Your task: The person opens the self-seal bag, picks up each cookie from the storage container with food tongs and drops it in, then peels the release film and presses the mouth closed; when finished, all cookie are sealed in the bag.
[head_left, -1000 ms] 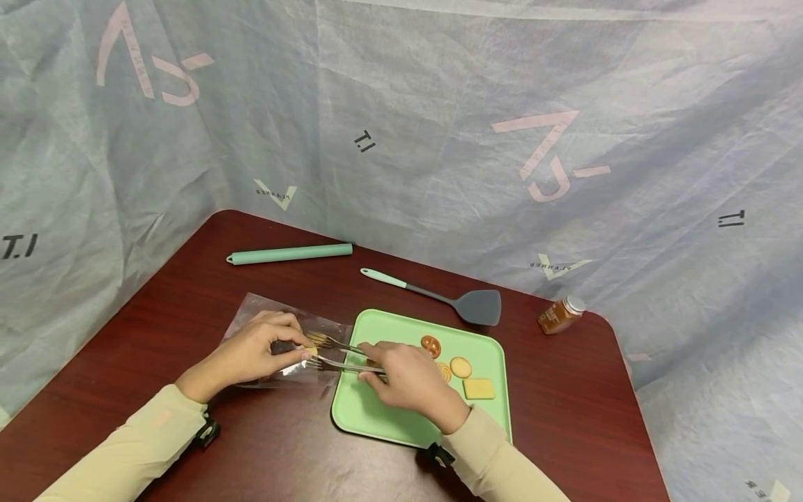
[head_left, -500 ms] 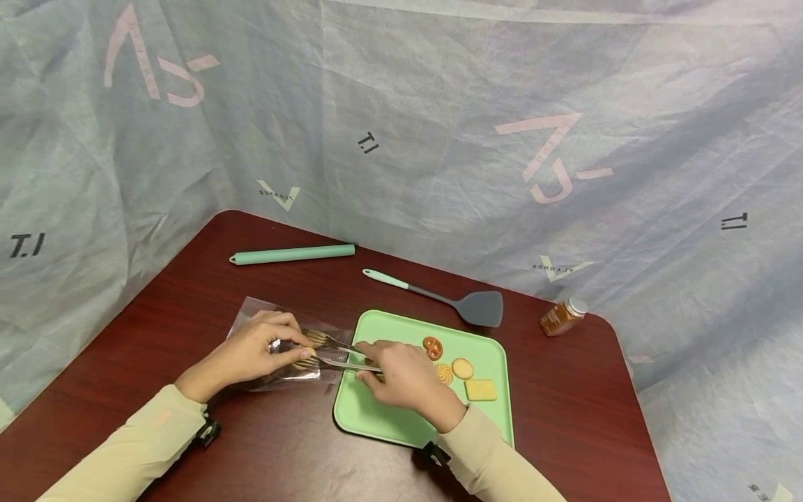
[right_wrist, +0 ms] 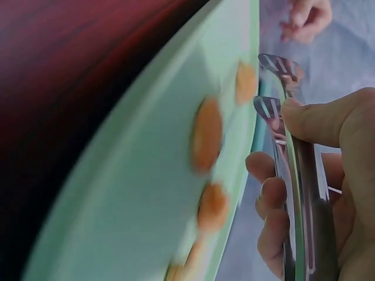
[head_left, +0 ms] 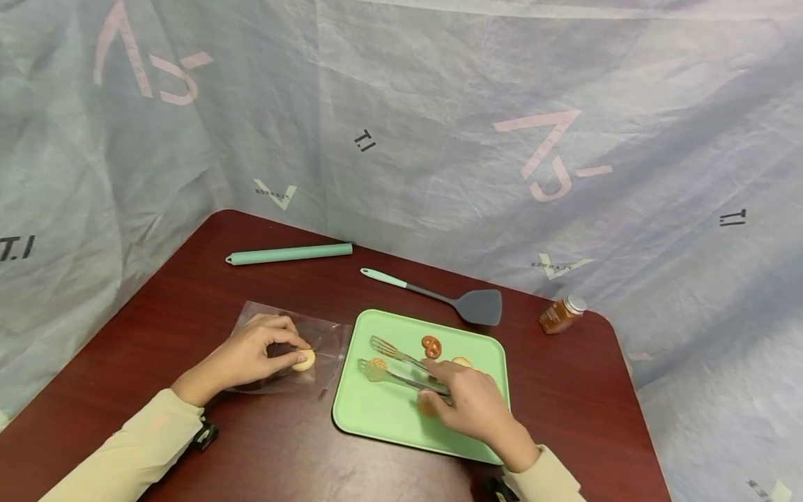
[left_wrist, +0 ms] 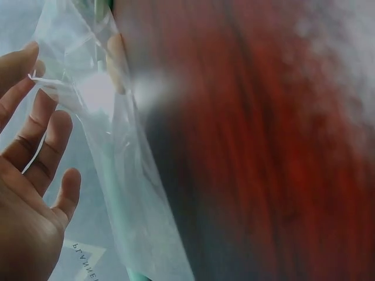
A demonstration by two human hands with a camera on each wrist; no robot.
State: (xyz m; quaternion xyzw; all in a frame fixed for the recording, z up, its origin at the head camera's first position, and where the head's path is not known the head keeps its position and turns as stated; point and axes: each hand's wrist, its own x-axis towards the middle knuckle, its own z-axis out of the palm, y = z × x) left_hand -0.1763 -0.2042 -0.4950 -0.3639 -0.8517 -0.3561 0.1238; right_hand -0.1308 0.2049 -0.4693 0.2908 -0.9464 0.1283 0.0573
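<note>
My left hand (head_left: 254, 352) pinches the rim of a clear plastic bag (left_wrist: 137, 193) between thumb and forefinger. In the head view a round pale cookie (head_left: 304, 360) shows at the bag, just below those fingertips. My right hand (head_left: 470, 401) grips metal tongs (right_wrist: 304, 193) above the green tray (head_left: 360, 418), their two ends spread apart with nothing between them. On the tray lie a pretzel-shaped cookie (head_left: 431, 346), a swirl cookie (head_left: 378, 363) near the tong ends and a round cookie (head_left: 462, 362) partly behind my right hand. A brownish cookie (head_left: 427, 406) shows below the tongs.
Behind the tray lies a spatula (head_left: 479, 307) with a grey blade. A green stick with a hanging loop (head_left: 291, 254) lies at the back left. A small amber jar (head_left: 560, 315) stands at the back right of the dark red table (head_left: 263, 446).
My right hand has moved right with the tongs, from the bag to above the tray. The tongs have let go of the round cookie, which stays at the bag. The left hand has barely moved.
</note>
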